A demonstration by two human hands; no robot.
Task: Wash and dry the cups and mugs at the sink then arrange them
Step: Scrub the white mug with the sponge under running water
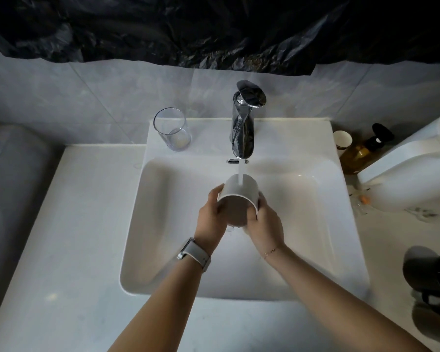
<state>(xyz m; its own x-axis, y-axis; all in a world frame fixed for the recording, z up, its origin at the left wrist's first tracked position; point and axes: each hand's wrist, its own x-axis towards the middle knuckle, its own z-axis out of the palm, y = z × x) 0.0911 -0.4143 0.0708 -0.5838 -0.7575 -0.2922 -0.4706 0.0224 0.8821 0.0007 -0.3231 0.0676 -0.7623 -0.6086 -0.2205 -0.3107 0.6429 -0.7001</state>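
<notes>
Both hands and the white cup (239, 191) fill the basin's middle; faucet (243, 128) blocks behind, clear glass (172, 129) sits back-left, bottles crowd the right counter (381, 250).

— What carries everything here?
— A pale marbled surface (69, 224) with a white sink (351, 214) set into it.
— What stands on the sink's back ledge?
— A clear glass tumbler (172, 129) at the left, upright, and the chrome faucet (243, 123) in the middle.
— And on the right?
— An amber pump bottle (358, 154) beside a small paper cup (342, 141), a white appliance (412, 171), and nearer, a black mug (428, 271).
</notes>
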